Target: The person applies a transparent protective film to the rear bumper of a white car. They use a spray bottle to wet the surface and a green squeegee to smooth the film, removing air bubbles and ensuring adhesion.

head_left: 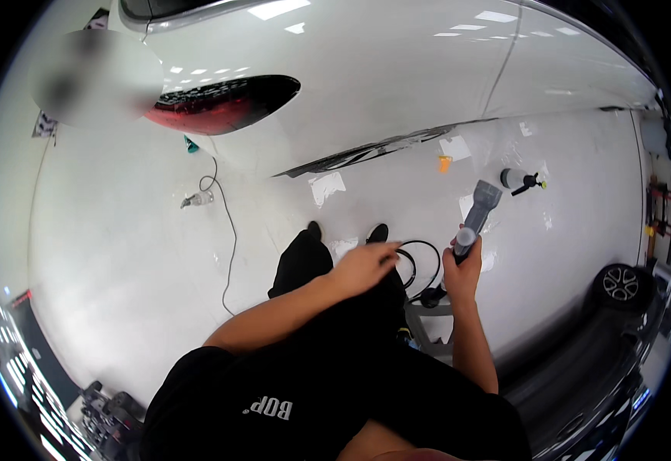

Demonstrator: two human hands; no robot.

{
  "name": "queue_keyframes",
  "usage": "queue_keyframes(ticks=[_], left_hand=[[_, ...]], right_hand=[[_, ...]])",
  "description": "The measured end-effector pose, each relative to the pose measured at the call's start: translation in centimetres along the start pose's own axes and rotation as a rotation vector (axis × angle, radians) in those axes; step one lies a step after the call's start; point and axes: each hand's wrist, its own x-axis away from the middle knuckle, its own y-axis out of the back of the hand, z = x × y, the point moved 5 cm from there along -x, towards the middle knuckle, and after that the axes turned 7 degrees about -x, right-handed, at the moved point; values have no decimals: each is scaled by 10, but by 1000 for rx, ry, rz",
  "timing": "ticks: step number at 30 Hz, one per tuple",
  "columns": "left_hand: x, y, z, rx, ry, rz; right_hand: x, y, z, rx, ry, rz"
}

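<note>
Holding the grey handheld tool (483, 207): right hand (463, 263), grip wrapped around the handle, fingers pressed closed on it. Tool sits right of the body, above the floor (128, 246), its wide flat nozzle tilted up and away toward the white car (397, 65). No contact between nozzle and bodywork visible.

Left hand (364, 267): ahead of the torso, blurred, fingers toward the right; no object seen in it. Cannot tell whether its grip is spread or pinched.

Surroundings: red-and-black tail light (228, 106) on the car's rear; pump sprayer (515, 179) on the floor beyond the tool; orange scrap (444, 163) left of the sprayer. Clear spray bottle (199, 199) well apart on the left, near a thin dark cable (231, 238). Black hose (437, 261) looped just left of the right hand.

Progress (judgement): tool is picked up and secured, so preparation looks done. Applying it to a surface appears to be what is left. Car panel shows no clear treated/untreated boundary, so the finished share cannot be determined.
</note>
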Motion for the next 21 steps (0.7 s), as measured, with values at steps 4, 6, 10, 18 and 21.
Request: queue_keyframes(ticks=[4, 6, 10, 18, 21], left_hand=[[-1, 71, 106, 410, 211, -665], [-7, 108, 125, 406, 170, -859], [-27, 127, 130, 106, -328, -953], [-75, 75, 183, 130, -826, -802], [-92, 55, 190, 144, -1011, -702]], right_hand=[[-23, -16, -55, 146, -2, 250], [-34, -41, -102, 264, 10, 331], [-61, -106, -176, 408, 192, 527], [-145, -217, -327, 724, 382, 617], [-160, -247, -351, 801, 450, 496]])
